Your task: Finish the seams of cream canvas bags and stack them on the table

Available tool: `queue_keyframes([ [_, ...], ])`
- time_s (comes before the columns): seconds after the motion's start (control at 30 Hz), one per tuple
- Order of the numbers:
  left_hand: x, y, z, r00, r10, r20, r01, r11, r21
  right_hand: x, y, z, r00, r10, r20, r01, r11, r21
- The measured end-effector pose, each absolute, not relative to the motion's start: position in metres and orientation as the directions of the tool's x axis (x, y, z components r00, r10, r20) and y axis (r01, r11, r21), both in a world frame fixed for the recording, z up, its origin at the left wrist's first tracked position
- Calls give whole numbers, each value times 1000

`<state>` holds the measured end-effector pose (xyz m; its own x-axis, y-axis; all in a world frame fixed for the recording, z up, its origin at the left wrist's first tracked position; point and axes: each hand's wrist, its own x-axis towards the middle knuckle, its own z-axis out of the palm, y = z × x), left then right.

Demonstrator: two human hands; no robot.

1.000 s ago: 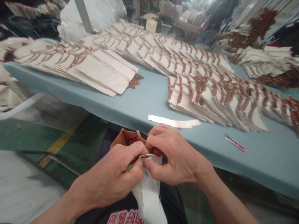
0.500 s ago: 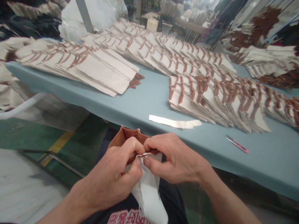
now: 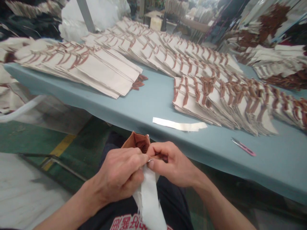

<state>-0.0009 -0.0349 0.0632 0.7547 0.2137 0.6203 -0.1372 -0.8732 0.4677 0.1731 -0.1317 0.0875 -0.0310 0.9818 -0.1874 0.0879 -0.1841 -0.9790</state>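
A fabric piece, perhaps a bag, with a brown inside [image 3: 134, 139] and white cloth [image 3: 150, 191] hanging from its near edge is held over my lap. My left hand [image 3: 123, 169] pinches its edge from the left, fingers closed on the cloth. Close beside it, my right hand [image 3: 171, 163] grips the same edge between thumb and forefinger. Loose threads dangle from the white cloth. The fingers hide the exact spot where the brown and white parts meet.
A blue-covered table [image 3: 107, 103] lies ahead. On it are a white strip [image 3: 178, 124], pink-handled thread snips [image 3: 244, 147], a left stack of cream-and-brown pieces [image 3: 103, 70] and a right row of similar pieces [image 3: 211, 99]. A person [image 3: 227, 19] stands at the back.
My left hand has turned so its back faces up, and both hands have closed nearer together on the edge. The brown opening has shifted right and narrowed.
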Motion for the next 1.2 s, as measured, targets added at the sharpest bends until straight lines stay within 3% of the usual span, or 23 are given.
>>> queue_keyframes([
  [0.1, -3, -36, 58, 736, 194, 648, -123, -904, 409, 176, -131, 81, -109, 959, -260, -74, -269, -960],
  [0.3, -1, -39, 52, 697, 201, 689, -88, -929, 360, 170, -125, 75, -64, 937, -344, -105, -349, -931],
  [0.4, -3, -42, 54, 664, 313, 679, -54, -886, 461, 165, -125, 82, -36, 946, -321, -68, -323, -944],
  [0.53, -9, -40, 61, 705, 450, 548, 5, -776, 631, 162, -132, 95, 9, 974, -225, 66, -225, -972],
  [0.67, -13, -29, 60, 838, 388, 384, -101, -580, 808, 160, -139, 97, 72, 996, -48, 301, -68, -951],
  [0.83, -11, -21, 66, 938, 308, 161, -22, -410, 912, 161, -141, 95, 89, 984, 153, 503, 88, -860],
  [0.93, -9, -20, 74, 956, 231, 179, -32, -526, 850, 164, -144, 96, 83, 979, 186, 552, 110, -826],
  [1.1, -15, -19, 72, 930, 91, 357, -102, -868, 486, 165, -149, 91, 78, 978, 196, 573, 117, -811],
  [1.2, -19, -15, 67, 931, 100, 350, -86, -873, 479, 164, -149, 86, 76, 977, 198, 608, 112, -786],
])
